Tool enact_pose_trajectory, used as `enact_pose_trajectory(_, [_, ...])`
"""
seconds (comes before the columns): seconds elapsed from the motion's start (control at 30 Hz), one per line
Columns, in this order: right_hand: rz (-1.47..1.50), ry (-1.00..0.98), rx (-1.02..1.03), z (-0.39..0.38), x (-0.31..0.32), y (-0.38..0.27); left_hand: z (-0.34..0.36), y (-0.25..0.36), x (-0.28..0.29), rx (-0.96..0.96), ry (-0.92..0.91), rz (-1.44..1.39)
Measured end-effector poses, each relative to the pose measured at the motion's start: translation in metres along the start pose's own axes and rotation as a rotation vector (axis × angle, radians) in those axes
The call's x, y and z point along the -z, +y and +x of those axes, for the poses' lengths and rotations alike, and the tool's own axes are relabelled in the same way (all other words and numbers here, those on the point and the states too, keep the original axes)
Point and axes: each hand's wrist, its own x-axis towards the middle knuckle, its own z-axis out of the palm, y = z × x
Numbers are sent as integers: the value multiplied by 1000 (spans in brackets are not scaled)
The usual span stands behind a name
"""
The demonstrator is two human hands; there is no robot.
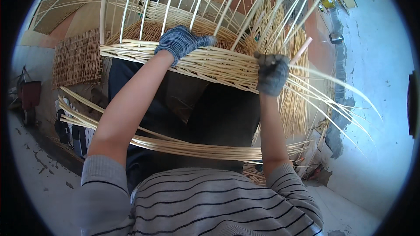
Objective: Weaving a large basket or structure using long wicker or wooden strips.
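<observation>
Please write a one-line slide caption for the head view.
Gloved left hand and right hand on a partly woven basket.

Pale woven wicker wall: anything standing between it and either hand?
Nothing visible. The left hand, in a grey knitted glove, lies across the top edge of the pale woven wicker wall, among upright pale rods. The right hand, also gloved, is closed at the wall's right end; loose pale rods trail beyond it.

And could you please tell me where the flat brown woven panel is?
In the head view, the flat brown woven panel is at upper left, left of the basket the left hand touches.
</observation>
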Motion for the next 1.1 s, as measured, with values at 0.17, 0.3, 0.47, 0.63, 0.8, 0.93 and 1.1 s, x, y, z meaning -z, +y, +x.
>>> enact_pose_trajectory(0.17, [-1112,-304,555,26,-74,-16,5,12,-4,108,130,55])
enact_pose_trajectory(0.3, [-501,-91,-22,31,-52,-17,-14,25,7,64,84,64])
enact_pose_trajectory(0.47, [187,101,-18,8,50,43,-36,67,-8,-573,635,186])
enact_pose_trajectory(0.63, [144,103,34,12,99,-2,8,89,-40,-393,-145,-64])
enact_pose_trajectory(0.8, [-1129,-263,126,86,39,-109,14,73,-71,-363,72,-161])
enact_pose_trajectory(0.93, [-1853,-600,42,204,-29,-42,8,83,-77,-241,221,-299])
enact_pose_trajectory(1.1, [-1428,-298,654,212,-7,-26,30,93,-61,-188,126,154])
